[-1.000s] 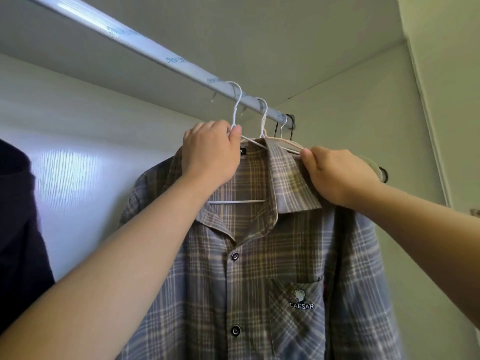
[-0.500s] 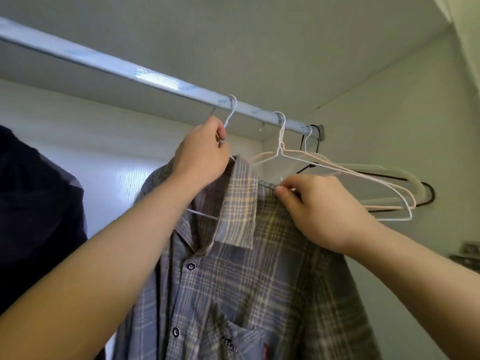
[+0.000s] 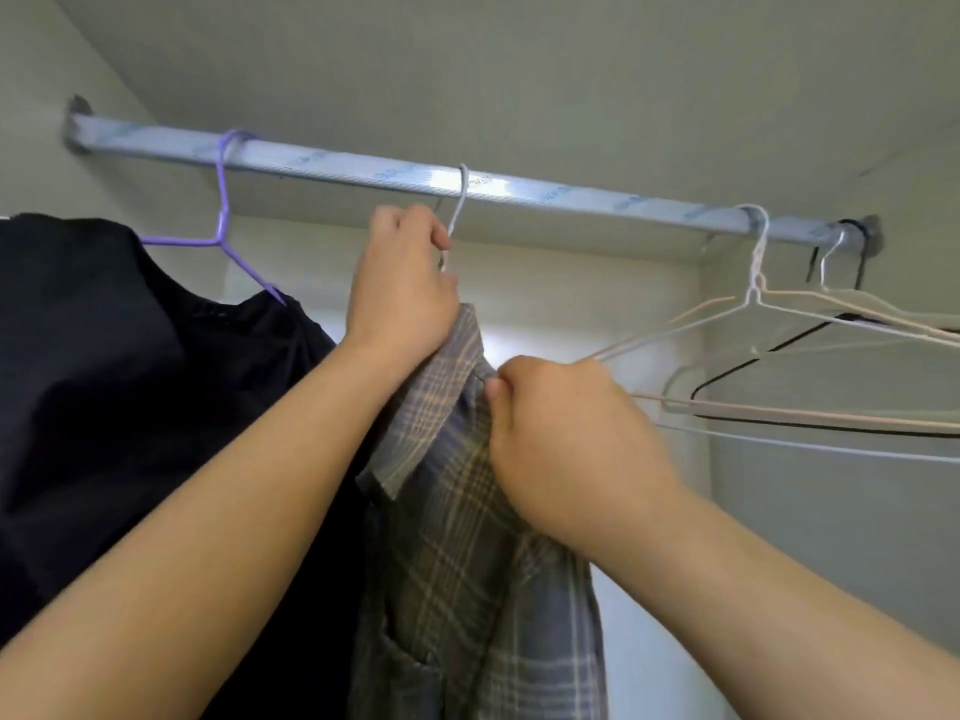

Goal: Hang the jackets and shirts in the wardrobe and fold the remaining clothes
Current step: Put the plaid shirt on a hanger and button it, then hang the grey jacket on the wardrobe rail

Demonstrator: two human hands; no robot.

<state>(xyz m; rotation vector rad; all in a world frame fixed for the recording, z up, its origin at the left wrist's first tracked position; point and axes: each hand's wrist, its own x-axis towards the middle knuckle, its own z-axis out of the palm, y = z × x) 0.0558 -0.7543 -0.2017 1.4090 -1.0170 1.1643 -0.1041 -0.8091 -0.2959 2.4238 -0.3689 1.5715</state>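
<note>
A grey-brown plaid shirt [image 3: 457,537] hangs from a white wire hanger [image 3: 460,205] hooked over the silver wardrobe rod [image 3: 571,197]. My left hand [image 3: 402,288] grips the hanger's neck just below the hook, above the collar. My right hand [image 3: 561,439] pinches the shirt's shoulder fabric to the right of the collar. The shirt is turned nearly edge-on, and its lower part runs out of the frame.
A black garment [image 3: 130,381] on a purple hanger [image 3: 223,226] hangs at the left, touching the plaid shirt. Several empty hangers [image 3: 810,356], white, beige and black, hang at the rod's right end beside the wardrobe's side wall [image 3: 857,537].
The shirt and its hanger have slid left along the rod, away from the empty hangers and up to the black garment. Both hands kept their hold and the view swung left.
</note>
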